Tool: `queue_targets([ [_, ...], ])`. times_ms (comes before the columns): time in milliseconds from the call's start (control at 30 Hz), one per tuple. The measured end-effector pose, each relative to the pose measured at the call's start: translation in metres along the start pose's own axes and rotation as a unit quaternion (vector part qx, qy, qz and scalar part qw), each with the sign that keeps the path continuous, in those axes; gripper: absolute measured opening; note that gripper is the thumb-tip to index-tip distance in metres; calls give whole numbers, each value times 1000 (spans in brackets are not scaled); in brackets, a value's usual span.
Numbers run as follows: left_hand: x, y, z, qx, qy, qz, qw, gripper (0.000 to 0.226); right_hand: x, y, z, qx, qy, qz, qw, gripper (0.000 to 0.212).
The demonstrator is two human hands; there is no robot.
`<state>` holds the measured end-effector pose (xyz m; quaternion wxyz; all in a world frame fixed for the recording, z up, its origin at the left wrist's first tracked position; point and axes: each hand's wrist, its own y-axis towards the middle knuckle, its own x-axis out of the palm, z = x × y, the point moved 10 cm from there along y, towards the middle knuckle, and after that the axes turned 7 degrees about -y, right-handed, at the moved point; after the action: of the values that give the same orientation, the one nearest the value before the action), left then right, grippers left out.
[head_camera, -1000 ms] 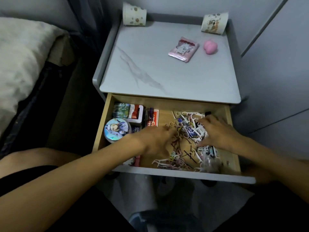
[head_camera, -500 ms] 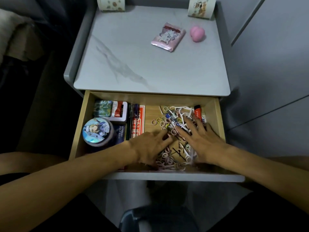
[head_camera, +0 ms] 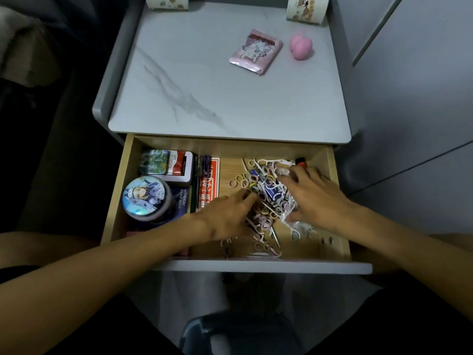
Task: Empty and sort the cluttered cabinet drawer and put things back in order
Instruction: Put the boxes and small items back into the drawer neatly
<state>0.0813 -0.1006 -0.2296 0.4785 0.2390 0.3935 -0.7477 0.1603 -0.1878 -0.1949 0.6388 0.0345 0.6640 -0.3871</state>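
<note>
Left hand [head_camera: 227,216] - fingers bent down into pile of small hair ties and floss picks [head_camera: 266,185]; whether it pinches any, cannot tell. Right hand [head_camera: 316,198] - fingers spread, resting on same pile, clear bag [head_camera: 288,213] at thumb. Pile lies in right half of open drawer [head_camera: 330,160]; round tin [head_camera: 143,198] and red card deck [head_camera: 210,180] in left half. Pink packet [head_camera: 256,51] and pink ball [head_camera: 300,46] on cabinet top [head_camera: 204,98].

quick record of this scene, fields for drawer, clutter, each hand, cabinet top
drawer: light wooden drawer, pulled open
clutter: pile of pastel hair rings and white floss picks, right half
left side: round tin with cartoon lid, red card box
left hand: fingers in the pile, grip unclear
right hand: fingers spread on the pile
cabinet top: pink foil packet, pink round blob
</note>
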Motion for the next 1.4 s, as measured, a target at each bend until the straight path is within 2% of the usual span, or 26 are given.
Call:
queue_targets([
  [100,2,-9,6,3,90,-33,995,91,9,-9,-18,-26,-20,-21,999,117],
  [233,12,-12,3,4,103,-101,990,99,22,-13,-53,-87,-39,21,995,116],
  [333,12,-14,-4,3,104,-124,987,108,27,-4,-65,-99,-34,42,994,111],
  [500,11,-22,3,58,104,-77,990,91,30,7,-71,-107,-3,29,994,115],
  [567,11,-21,3,71,94,-53,992,82,27,9,-69,-109,-1,39,993,107],
  [700,8,-18,6,83,84,-15,993,68,15,13,-48,-71,12,41,997,92],
  [900,13,0,-2,18,42,29,999,74,-10,8,-4,-8,7,70,997,69],
  [1033,12,12,-1,-13,-29,29,999,72,-11,17,18,54,61,72,994,59],
  [1167,13,14,6,-43,-37,-3,998,78,1,34,30,103,86,24,991,69],
  [1267,15,16,13,-33,23,5,999,80,6,44,28,115,83,2,990,80],
  [1400,15,25,21,3,52,39,998,54,6,50,23,98,101,8,990,64],
])
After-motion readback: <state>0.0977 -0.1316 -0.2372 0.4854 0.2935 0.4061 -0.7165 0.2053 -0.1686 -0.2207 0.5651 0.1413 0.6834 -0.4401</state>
